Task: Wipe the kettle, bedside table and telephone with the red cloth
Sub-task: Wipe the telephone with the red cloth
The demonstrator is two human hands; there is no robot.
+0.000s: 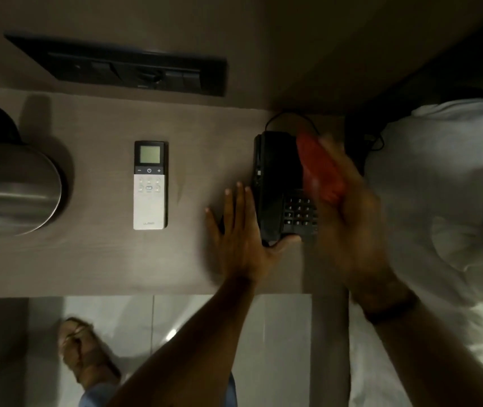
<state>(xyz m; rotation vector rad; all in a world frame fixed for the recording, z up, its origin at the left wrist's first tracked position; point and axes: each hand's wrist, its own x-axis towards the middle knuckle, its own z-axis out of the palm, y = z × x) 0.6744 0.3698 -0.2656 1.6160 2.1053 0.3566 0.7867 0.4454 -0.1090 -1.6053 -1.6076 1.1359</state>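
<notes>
Head view: on our brown wooden bedside table (pixel 93 259), the black corded telephone (pixel 278 183) lies lengthwise away from us. Our left hand (pixel 243 242), fingers spread, braces its near-left corner; our blurred right hand (pixel 349 218) pinches the crumpled red cloth (pixel 319 168) over it.

One head-worn wide-angle view looks almost straight down, close over the bench (pixel 102 259); the wall sits at twelve o'clock, the floor (pixel 199 324) at six, bedding (pixel 440 186) at three.
</notes>
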